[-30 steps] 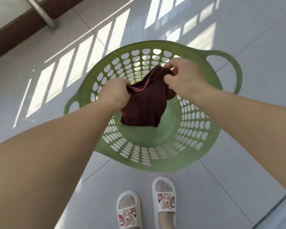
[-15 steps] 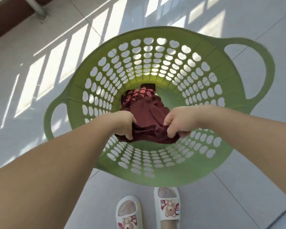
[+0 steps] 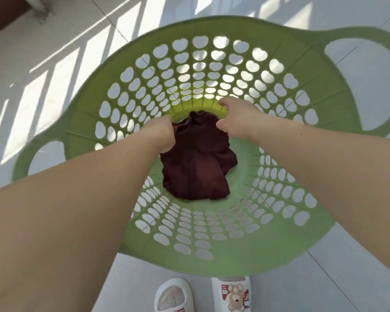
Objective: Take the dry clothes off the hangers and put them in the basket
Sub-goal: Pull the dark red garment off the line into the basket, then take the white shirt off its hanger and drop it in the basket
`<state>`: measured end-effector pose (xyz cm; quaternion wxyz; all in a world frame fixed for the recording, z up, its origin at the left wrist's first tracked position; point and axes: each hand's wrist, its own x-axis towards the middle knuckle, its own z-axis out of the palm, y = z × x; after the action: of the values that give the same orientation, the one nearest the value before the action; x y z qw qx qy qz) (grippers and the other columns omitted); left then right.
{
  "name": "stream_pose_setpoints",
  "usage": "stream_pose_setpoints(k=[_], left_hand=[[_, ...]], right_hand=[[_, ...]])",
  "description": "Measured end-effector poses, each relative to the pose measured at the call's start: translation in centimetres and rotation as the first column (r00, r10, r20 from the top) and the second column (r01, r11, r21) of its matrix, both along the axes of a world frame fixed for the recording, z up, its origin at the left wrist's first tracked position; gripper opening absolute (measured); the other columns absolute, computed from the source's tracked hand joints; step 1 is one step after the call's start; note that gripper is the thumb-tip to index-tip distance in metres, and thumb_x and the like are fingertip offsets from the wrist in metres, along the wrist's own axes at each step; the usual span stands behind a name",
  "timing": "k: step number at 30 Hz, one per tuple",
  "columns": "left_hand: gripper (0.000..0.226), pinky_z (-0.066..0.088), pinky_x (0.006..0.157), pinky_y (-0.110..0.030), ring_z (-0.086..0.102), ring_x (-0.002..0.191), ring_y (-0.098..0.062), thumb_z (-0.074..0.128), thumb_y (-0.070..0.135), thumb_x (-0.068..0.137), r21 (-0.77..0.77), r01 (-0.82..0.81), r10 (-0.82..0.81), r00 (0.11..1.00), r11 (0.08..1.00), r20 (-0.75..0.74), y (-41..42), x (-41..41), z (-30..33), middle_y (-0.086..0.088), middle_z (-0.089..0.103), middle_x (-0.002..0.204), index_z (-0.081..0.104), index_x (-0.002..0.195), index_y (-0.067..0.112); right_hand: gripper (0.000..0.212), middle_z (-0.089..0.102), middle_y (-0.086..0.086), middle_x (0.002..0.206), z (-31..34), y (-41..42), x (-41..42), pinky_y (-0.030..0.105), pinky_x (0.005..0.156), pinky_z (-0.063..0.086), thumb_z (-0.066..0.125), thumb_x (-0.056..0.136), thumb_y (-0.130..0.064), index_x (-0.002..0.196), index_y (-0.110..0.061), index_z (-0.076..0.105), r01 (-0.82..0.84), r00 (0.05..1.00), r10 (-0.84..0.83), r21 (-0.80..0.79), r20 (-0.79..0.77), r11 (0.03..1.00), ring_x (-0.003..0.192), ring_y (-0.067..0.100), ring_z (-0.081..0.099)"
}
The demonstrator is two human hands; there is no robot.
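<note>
A dark maroon garment point(image 3: 198, 163) lies crumpled on the bottom of a round green plastic basket point(image 3: 286, 242) with perforated walls and two loop handles. Both my arms reach down inside the basket. My left hand point(image 3: 163, 136) is curled at the garment's far left edge, fingers tucked into the cloth. At the garment's far right edge, my right hand point(image 3: 236, 119) hovers with fingers spread, the thumb close to the cloth but nothing held in it. No hanger is in view.
The basket stands on a pale tiled floor point(image 3: 43, 70) striped with sunlight. My feet in white bear-print slippers point(image 3: 233, 293) are just in front of its near rim. A metal post base point(image 3: 40, 7) and a dark skirting sit at the top left.
Both hands have gone deeper into the basket and laid the garment on its bottom. My right hand has let go and opened. The basket looms larger as my head has come lower.
</note>
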<state>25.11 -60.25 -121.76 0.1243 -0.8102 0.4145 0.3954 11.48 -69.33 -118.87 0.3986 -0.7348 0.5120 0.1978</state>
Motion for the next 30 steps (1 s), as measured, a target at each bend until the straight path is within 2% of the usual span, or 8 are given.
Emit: stream_pose_setpoints(k=[2,8,12,15,19,24,28,30], left_hand=[[0.052,0.041,0.077,-0.032,0.049,0.112,-0.031,0.048,0.003,0.088,-0.006,-0.010,0.010,1.000,1.000,0.015,0.3,-0.4,-1.1,-0.014,0.047,0.130,0.035,0.138,0.011],[0.056,0.045,0.087,-0.034,0.049,0.118,-0.030,0.050,0.005,0.090,-0.030,0.008,-0.009,0.999,1.000,-0.041,2.5,-2.1,-1.3,-0.013,0.045,0.136,0.031,0.142,0.012],[0.047,0.042,0.083,-0.028,0.051,0.116,-0.025,0.051,0.004,0.090,-0.164,-0.083,0.067,0.993,0.983,-0.101,3.7,-2.6,2.9,-0.009,0.050,0.132,0.045,0.135,0.018],[0.025,0.049,0.082,-0.031,0.057,0.101,-0.021,0.051,0.011,0.092,-0.276,-0.153,0.118,0.983,0.949,-0.140,3.9,-3.1,8.1,-0.003,0.060,0.115,0.061,0.114,0.018],[0.014,0.051,0.083,-0.035,0.060,0.093,-0.018,0.055,0.022,0.091,-0.390,-0.145,0.094,0.985,0.909,-0.147,4.0,-3.8,17.6,-0.001,0.066,0.101,0.066,0.098,0.018],[0.009,0.052,0.081,-0.037,0.062,0.086,-0.021,0.057,0.024,0.090,-0.478,-0.131,0.051,0.983,0.869,-0.177,5.7,-4.5,29.6,-0.003,0.066,0.092,0.059,0.083,0.020],[0.009,0.051,0.074,-0.033,0.062,0.083,-0.020,0.057,0.022,0.091,-0.544,-0.083,-0.023,0.983,0.835,-0.185,7.9,-5.0,38.0,-0.004,0.067,0.091,0.062,0.086,0.018],[0.009,0.052,0.078,-0.034,0.063,0.085,-0.020,0.056,0.020,0.090,-0.584,-0.074,-0.043,0.982,0.808,-0.184,9.2,-5.2,41.9,-0.003,0.068,0.093,0.064,0.090,0.018]], right_hand=[[0.055,0.043,0.007,0.141,-1.4,0.5,-0.3,0.028,0.078,0.045,0.047,0.093,-0.011,0.145,-0.018,0.030,-0.011,1.000,0.010,-0.033,-0.025,0.999,0.112,0.025,0.054],[0.047,0.045,0.006,0.140,-2.0,3.6,-2.2,0.026,0.092,0.040,0.048,0.094,-0.015,0.140,-0.015,0.039,-0.030,0.999,0.031,0.014,-0.015,0.999,0.122,0.024,0.047],[0.038,0.049,0.001,0.135,2.1,5.0,-3.0,0.023,0.090,0.039,0.048,0.095,-0.018,0.133,-0.019,0.049,0.012,0.997,-0.012,0.004,0.071,1.000,0.121,0.019,0.048],[0.025,0.060,-0.003,0.119,7.1,5.4,-2.8,0.026,0.090,0.043,0.048,0.094,-0.020,0.115,-0.020,0.062,0.037,0.987,-0.027,-0.058,0.156,0.998,0.110,0.016,0.054],[0.016,0.064,-0.003,0.093,15.9,6.3,-2.2,0.030,0.078,0.048,0.051,0.092,-0.024,0.096,-0.021,0.066,0.089,0.970,-0.062,-0.106,0.235,0.990,0.091,0.016,0.059],[0.013,0.063,-0.003,0.090,27.7,9.4,-2.6,0.030,0.079,0.045,0.054,0.092,-0.025,0.093,-0.020,0.065,0.109,0.954,-0.063,-0.147,0.292,0.983,0.091,0.017,0.059],[0.017,0.064,-0.001,0.086,36.2,12.0,-3.7,0.032,0.077,0.046,0.053,0.091,-0.024,0.091,-0.015,0.067,0.111,0.949,-0.046,-0.194,0.313,0.975,0.089,0.019,0.062],[0.018,0.067,0.003,0.088,40.3,13.4,-4.2,0.033,0.076,0.047,0.053,0.091,-0.024,0.092,-0.015,0.068,0.095,0.948,-0.020,-0.221,0.319,0.971,0.086,0.021,0.062]])
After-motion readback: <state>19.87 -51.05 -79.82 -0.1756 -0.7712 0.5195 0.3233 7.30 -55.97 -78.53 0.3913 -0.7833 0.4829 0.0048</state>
